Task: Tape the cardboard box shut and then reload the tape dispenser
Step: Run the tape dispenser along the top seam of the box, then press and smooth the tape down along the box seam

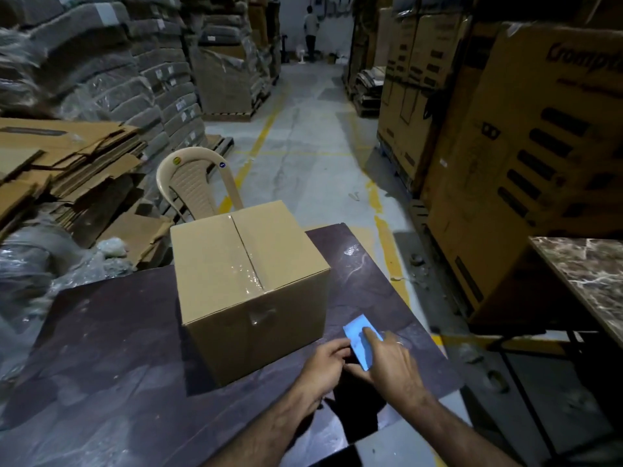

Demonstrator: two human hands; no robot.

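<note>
A closed cardboard box (pixel 249 284) stands on a dark table (pixel 111 348). Clear glossy tape runs along its top seam and down its near face. Just right of the box's near corner, my left hand (pixel 323 365) grips the lower end of a flat light-blue rectangular thing (pixel 360 338) held over the table. My right hand (pixel 392 362) rests its straight forefinger on the blue face, and I cannot tell what this thing is. A dark shape (pixel 357 416) lies below my wrists, either an object or a shadow.
A beige plastic chair (pixel 192 183) stands behind the box. Flattened cartons (pixel 67 163) and wrapped stacks fill the left. Tall printed cartons (pixel 526 170) line the right, with a marble-topped table (pixel 593 278) nearby. A person (pixel 310 32) stands far down the aisle.
</note>
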